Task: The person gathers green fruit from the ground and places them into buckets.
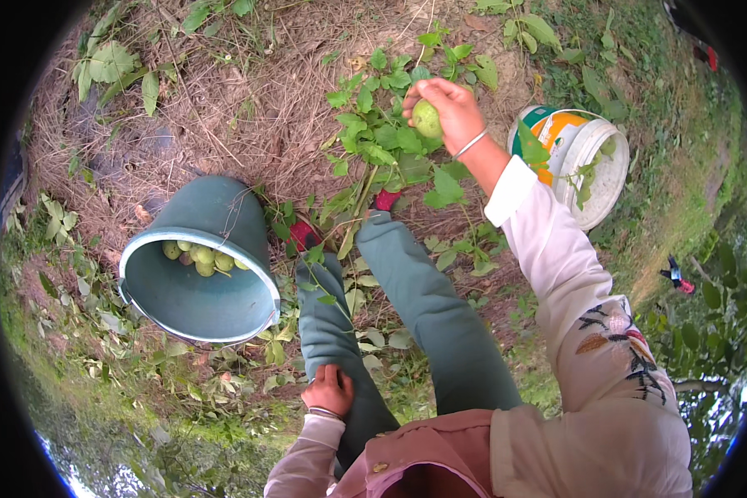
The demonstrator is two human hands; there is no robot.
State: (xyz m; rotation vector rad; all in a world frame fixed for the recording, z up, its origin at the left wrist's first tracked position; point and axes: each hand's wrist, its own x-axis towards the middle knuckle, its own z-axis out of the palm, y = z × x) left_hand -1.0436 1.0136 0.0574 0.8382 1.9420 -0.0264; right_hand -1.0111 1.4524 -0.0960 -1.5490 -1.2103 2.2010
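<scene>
My right hand (451, 112) is raised over a leafy green plant (373, 134), its fingers and thumb around a round green fruit (427, 119) with small dark specks. On my left thigh rests my left hand (328, 391), fingers curled in and no object visible in it. A dark green plastic bucket (199, 305) stands left of my legs, its open mouth towards me. Several similar green fruits (204, 256) lie inside against its far wall. To the right is a white plastic pail (597, 187) with a printed label; leaves partly cover it, and a little green shows inside.
Dry grass and straw (274, 93) cover the ground ahead, with leafy cut stems (109, 65) at upper left. My red shoes (303, 236) are among the weeds between the bucket and pail. A small, distant person (678, 276) appears at far right, near tree foliage (709, 336).
</scene>
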